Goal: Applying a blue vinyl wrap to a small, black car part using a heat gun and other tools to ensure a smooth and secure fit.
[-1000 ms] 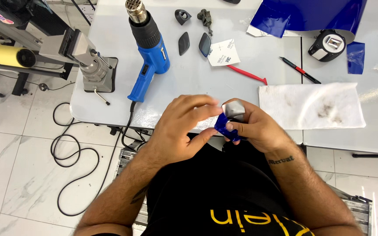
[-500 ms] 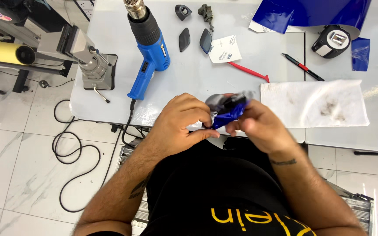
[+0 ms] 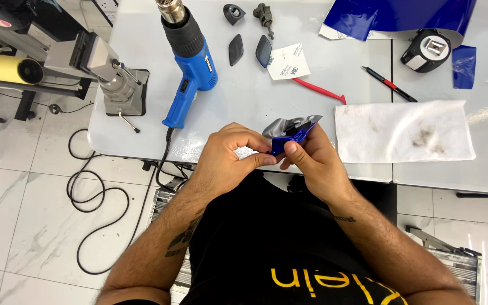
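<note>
Both hands meet at the near edge of the white table [image 3: 244, 96]. Between them is a small part covered in blue film [image 3: 289, 138], with a grey flap of backing [image 3: 286, 125] sticking up behind it. My left hand [image 3: 227, 155] pinches the part's left end between thumb and fingers. My right hand [image 3: 314, 161] grips it from the right, thumb pressed on the blue film. Most of the part is hidden by my fingers.
A blue heat gun [image 3: 190, 62] lies left of my hands, its cord [image 3: 94, 209] looping on the floor. A stained white cloth [image 3: 405, 131] lies right. Farther back: two dark shell parts [image 3: 249, 51], a red scraper [image 3: 317, 90], a pen [image 3: 388, 83], blue film sheet [image 3: 402, 14], a tape measure [image 3: 427, 49]. A vise [image 3: 105, 73] stands far left.
The part has been turned in my hands, so more grey backing now shows above the blue film. Both hands have stayed at the table's near edge.
</note>
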